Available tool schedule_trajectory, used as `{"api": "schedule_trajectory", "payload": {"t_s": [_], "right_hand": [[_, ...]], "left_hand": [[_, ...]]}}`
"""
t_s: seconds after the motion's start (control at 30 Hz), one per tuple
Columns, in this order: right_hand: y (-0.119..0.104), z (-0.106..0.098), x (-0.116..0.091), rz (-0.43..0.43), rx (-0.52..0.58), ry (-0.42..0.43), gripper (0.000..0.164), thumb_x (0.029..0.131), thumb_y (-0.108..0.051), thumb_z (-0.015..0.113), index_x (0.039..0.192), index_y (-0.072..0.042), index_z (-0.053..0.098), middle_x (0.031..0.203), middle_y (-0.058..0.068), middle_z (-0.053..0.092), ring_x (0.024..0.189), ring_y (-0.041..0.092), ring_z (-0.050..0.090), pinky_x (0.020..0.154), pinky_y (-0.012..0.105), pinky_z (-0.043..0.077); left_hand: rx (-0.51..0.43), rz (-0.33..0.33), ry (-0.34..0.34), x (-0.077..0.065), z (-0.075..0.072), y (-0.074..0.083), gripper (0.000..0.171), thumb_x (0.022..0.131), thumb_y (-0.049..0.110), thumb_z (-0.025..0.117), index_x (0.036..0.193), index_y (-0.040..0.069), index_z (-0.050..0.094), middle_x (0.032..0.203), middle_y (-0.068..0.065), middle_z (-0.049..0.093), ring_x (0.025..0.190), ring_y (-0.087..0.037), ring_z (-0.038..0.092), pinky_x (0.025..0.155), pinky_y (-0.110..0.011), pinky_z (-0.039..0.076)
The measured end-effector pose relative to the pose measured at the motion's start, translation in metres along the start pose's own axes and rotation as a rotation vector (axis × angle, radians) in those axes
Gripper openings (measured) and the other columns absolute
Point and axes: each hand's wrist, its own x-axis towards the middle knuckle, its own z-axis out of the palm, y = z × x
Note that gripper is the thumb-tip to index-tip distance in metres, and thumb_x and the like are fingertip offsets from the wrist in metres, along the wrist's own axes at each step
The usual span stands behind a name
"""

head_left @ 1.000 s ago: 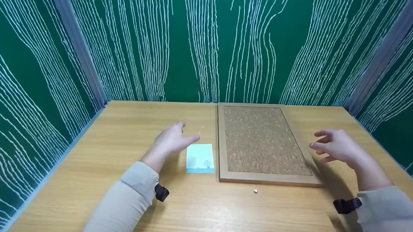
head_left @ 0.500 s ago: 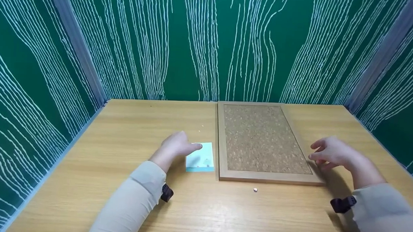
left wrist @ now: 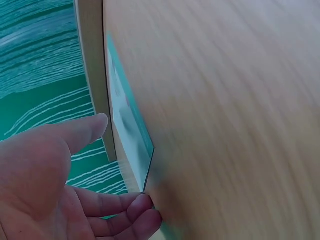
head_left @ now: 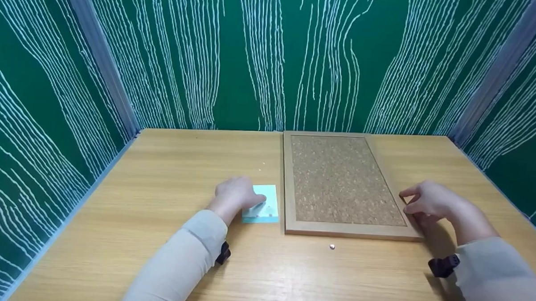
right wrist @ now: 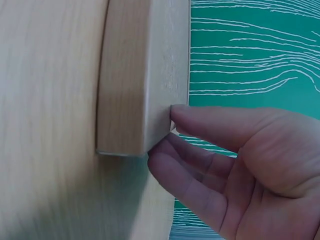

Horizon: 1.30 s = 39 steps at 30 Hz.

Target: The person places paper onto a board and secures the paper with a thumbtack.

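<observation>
A pale blue pad of paper, like sticky notes (head_left: 266, 213), lies on the table left of a wood-framed cork board (head_left: 342, 184). My left hand (head_left: 235, 194) is at the pad's left side. In the left wrist view its thumb (left wrist: 95, 131) stands out over the pad, apart from it, while the other fingertips (left wrist: 140, 206) are at the pad's edge. My right hand (head_left: 433, 203) is beside the board's right edge. Its thumb tip (right wrist: 182, 114) and fingers touch or nearly touch the frame near a corner, in the right wrist view.
A small shiny round piece (head_left: 332, 246) lies in front of the board. Tiny specks (head_left: 261, 166) sit on the wooden table (head_left: 174, 165) beyond the pad. Green walls with white lines (head_left: 235, 56) enclose the back and sides.
My left hand has come down and right, from above the table to the pad's edge. My right hand has lowered to the board's right edge. Pad and board stay put.
</observation>
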Motion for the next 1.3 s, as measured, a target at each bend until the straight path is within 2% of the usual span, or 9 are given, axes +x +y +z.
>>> {"api": "schedule_trajectory", "payload": {"t_s": [0.13, 0.33, 0.63, 0.9, 1.13, 1.3], "right_hand": [[-0.0025, 0.0015, -0.0006, 0.016, -0.008, -0.011, 0.059, 0.092, -0.004, 0.070, 0.142, 0.016, 0.044, 0.100, 0.019, 0.068, 0.072, 0.023, 0.066, 0.061, 0.043, 0.060], [-0.0046, 0.0003, -0.0003, 0.031, -0.015, -0.026, 0.058, 0.092, -0.002, 0.070, 0.142, 0.016, 0.045, 0.095, 0.012, 0.066, 0.074, 0.022, 0.063, 0.062, 0.043, 0.060], [-0.0034, -0.0022, -0.0007, 0.045, 0.003, -0.033, 0.059, 0.092, -0.003, 0.071, 0.142, 0.014, 0.046, 0.091, 0.008, 0.065, 0.076, 0.021, 0.064, 0.064, 0.043, 0.060], [-0.0001, -0.0025, -0.0028, 0.025, 0.010, -0.038, 0.061, 0.093, -0.006, 0.071, 0.143, 0.015, 0.043, 0.093, 0.008, 0.069, 0.077, 0.022, 0.066, 0.063, 0.046, 0.060], [-0.0011, -0.0033, -0.0019, 0.021, -0.005, -0.031, 0.060, 0.092, -0.006, 0.072, 0.142, 0.013, 0.046, 0.092, 0.009, 0.064, 0.076, 0.021, 0.064, 0.062, 0.045, 0.060], [-0.0026, -0.0042, -0.0018, 0.030, -0.005, -0.032, 0.060, 0.091, -0.005, 0.072, 0.142, 0.013, 0.046, 0.090, 0.008, 0.062, 0.076, 0.021, 0.064, 0.062, 0.044, 0.059]], "left_hand": [[0.042, -0.005, -0.001, 0.0002, 0.0014, 0.0018, 0.047, 0.085, 0.059, 0.074, 0.089, 0.012, 0.072, 0.075, -0.003, 0.058, 0.076, -0.024, 0.057, 0.071, -0.039, 0.043], [0.049, 0.004, 0.000, -0.0005, 0.0013, 0.0022, 0.048, 0.079, 0.057, 0.081, 0.090, 0.011, 0.073, 0.077, -0.004, 0.059, 0.077, -0.024, 0.057, 0.071, -0.040, 0.044], [0.014, 0.019, -0.002, 0.0004, -0.0014, 0.0014, 0.037, 0.080, 0.044, 0.085, 0.089, 0.010, 0.074, 0.078, -0.003, 0.060, 0.078, -0.023, 0.056, 0.071, -0.037, 0.044], [-0.030, 0.050, 0.011, 0.0003, -0.0027, 0.0019, 0.036, 0.079, 0.026, 0.088, 0.102, 0.002, 0.074, 0.084, -0.005, 0.065, 0.077, -0.024, 0.059, 0.074, -0.039, 0.052], [-0.080, 0.031, 0.001, 0.0008, -0.0023, 0.0010, 0.038, 0.078, 0.023, 0.089, 0.105, 0.001, 0.075, 0.091, -0.006, 0.065, 0.085, -0.025, 0.059, 0.081, -0.038, 0.052], [-0.069, 0.030, 0.002, 0.0030, -0.0012, 0.0005, 0.039, 0.078, 0.026, 0.089, 0.105, 0.002, 0.074, 0.092, -0.005, 0.065, 0.085, -0.025, 0.058, 0.078, -0.038, 0.051]]}}
